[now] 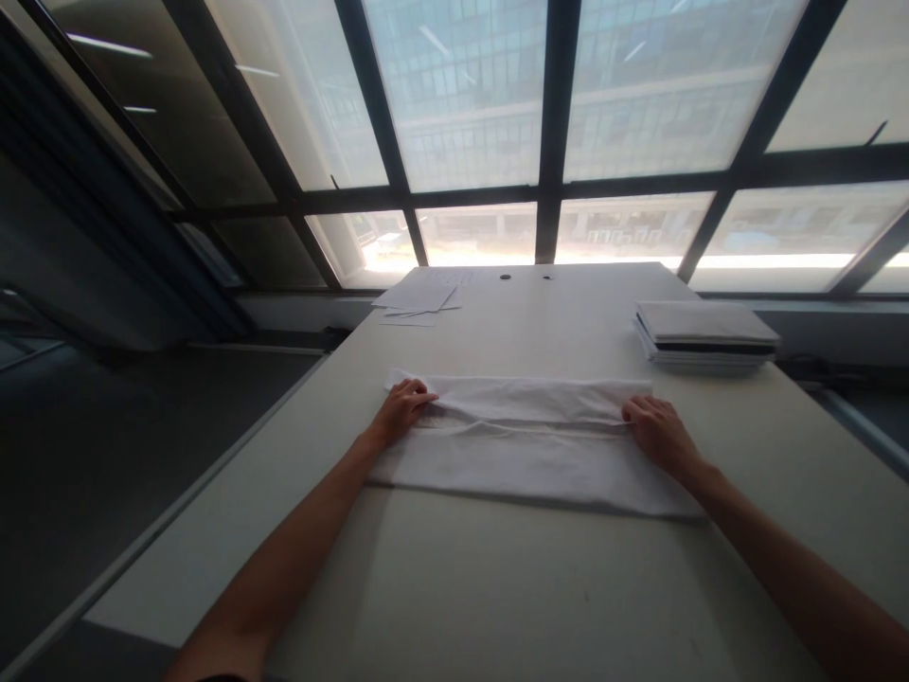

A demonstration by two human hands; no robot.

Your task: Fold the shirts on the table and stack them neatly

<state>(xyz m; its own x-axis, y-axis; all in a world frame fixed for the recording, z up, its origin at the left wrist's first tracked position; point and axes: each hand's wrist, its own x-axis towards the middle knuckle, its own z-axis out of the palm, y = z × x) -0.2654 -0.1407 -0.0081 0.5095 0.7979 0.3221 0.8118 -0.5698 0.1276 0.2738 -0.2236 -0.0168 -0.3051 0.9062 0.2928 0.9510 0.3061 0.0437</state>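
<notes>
A white cloth lies partly folded across the middle of the table, its far side turned over into a long strip. Near the left end of that strip, my left hand pinches the folded edge between thumb and fingers. At the opposite end, my right hand has its fingers curled closed on the same edge. Between the hands the fold's edge runs almost straight, with a few wrinkles and a narrow gap below it. The fingertips of my right hand are partly hidden.
On the white table, a stack of folded cloths sits at the right, with a dark layer in it. Loose paper sheets lie at the far left. Windows stand beyond the far edge, and a dark curtain hangs left.
</notes>
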